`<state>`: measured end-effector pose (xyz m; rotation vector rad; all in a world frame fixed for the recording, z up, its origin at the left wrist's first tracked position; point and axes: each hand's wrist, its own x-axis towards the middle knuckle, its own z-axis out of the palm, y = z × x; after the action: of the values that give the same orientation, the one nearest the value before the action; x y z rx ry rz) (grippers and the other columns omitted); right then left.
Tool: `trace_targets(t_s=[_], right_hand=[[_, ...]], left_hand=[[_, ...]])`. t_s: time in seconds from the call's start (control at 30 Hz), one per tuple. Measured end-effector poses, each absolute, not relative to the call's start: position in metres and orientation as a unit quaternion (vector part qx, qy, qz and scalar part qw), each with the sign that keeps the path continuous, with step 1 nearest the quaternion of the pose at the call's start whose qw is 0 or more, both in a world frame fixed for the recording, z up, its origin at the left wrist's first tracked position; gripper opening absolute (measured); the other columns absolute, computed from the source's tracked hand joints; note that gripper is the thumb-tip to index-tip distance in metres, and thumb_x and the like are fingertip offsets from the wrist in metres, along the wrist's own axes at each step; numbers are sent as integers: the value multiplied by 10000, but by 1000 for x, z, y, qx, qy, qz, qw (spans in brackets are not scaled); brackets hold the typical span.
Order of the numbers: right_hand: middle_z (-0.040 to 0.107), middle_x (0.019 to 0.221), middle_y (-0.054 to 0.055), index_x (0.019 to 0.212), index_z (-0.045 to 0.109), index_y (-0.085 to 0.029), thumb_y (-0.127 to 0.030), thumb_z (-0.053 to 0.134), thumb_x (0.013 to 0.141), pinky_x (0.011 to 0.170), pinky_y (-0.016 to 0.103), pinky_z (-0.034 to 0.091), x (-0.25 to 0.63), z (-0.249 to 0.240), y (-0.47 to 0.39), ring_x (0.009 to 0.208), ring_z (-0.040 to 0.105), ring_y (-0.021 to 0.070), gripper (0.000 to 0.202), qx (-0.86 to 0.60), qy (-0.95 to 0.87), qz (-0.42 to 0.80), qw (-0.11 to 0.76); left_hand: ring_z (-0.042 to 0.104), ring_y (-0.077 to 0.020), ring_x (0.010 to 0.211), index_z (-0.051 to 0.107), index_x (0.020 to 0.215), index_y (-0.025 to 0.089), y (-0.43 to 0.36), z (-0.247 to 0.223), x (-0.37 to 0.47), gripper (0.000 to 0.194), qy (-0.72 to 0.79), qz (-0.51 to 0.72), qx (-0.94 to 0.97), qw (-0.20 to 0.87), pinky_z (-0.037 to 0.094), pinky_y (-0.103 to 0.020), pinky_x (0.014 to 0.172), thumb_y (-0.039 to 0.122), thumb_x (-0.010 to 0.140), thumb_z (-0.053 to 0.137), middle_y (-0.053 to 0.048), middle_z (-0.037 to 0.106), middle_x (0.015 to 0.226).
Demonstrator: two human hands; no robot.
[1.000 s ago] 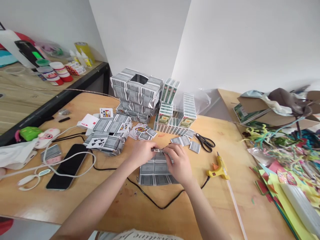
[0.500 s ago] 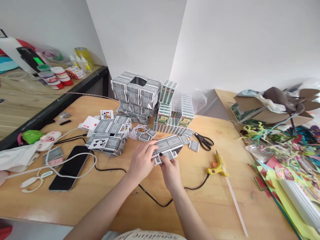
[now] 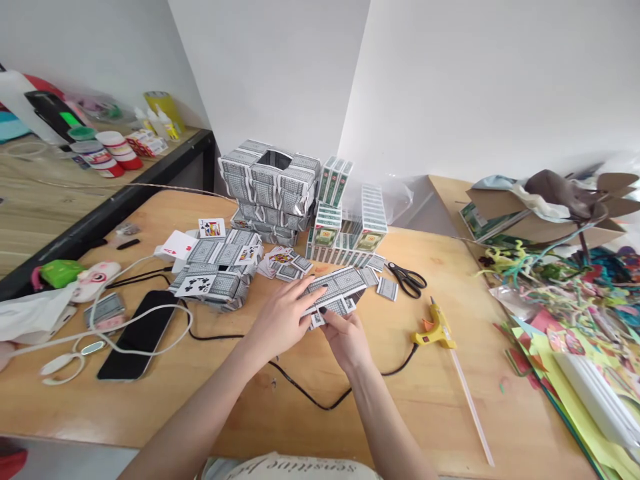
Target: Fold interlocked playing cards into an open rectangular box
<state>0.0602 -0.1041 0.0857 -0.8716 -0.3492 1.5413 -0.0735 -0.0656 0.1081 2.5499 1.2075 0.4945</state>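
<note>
A piece made of joined playing cards, backs up, is between my two hands over the middle of the table. My left hand lies on its left end, fingers over the card backs. My right hand grips the near edge, thumb on top, the other fingers hidden below. Behind and to the left sits a lower block of cards with loose face-up cards on it. A taller card structure with a square opening stands behind, beside stacked green card boxes.
Black scissors and a yellow glue gun lie right of my hands; its black cord runs behind my wrists. A phone and white cable are left. Coloured paper and pipe cleaners fill the right side.
My left hand has shifted further over the card piece, its fingers more extended across the top. My right hand stays at the near edge. The view has moved slightly.
</note>
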Motion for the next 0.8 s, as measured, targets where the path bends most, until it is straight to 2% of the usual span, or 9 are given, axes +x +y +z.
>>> trace_targets(t_s=[0.3, 0.43, 0.63, 0.8], right_hand=[[669, 822, 2, 856, 626, -185, -118, 699, 559, 639, 273, 475, 61, 88, -103, 737, 600, 154, 313, -404, -121, 666, 615], [666, 813, 3, 832, 625, -178, -103, 706, 535, 638, 275, 477, 61, 89, -102, 741, 599, 160, 317, -418, -94, 664, 613], [662, 768, 8, 781, 621, -169, -126, 707, 533, 564, 264, 474, 60, 88, -104, 661, 588, 153, 267, -446, -82, 652, 607], [646, 720, -9, 786, 611, -174, -210, 687, 600, 489, 219, 445, 56, 89, -112, 563, 551, 109, 204, -461, -63, 649, 602]], left_hand=[[308, -221, 1250, 349, 1297, 245, -66, 111, -75, 539, 383, 137, 904, 128, 299, -415, 1010, 112, 776, 389, -45, 330, 1383], [287, -224, 1259, 335, 1306, 232, -68, 115, -74, 528, 375, 124, 909, 132, 287, -418, 1011, 116, 791, 360, -51, 320, 1388], [239, -246, 1277, 304, 1322, 245, -71, 120, -74, 648, 376, 110, 907, 152, 258, -424, 1023, 129, 701, 444, -29, 264, 1416], [267, -260, 1257, 308, 1319, 286, -67, 123, -74, 697, 373, 93, 909, 163, 285, -433, 1006, 109, 667, 481, -16, 244, 1422]])
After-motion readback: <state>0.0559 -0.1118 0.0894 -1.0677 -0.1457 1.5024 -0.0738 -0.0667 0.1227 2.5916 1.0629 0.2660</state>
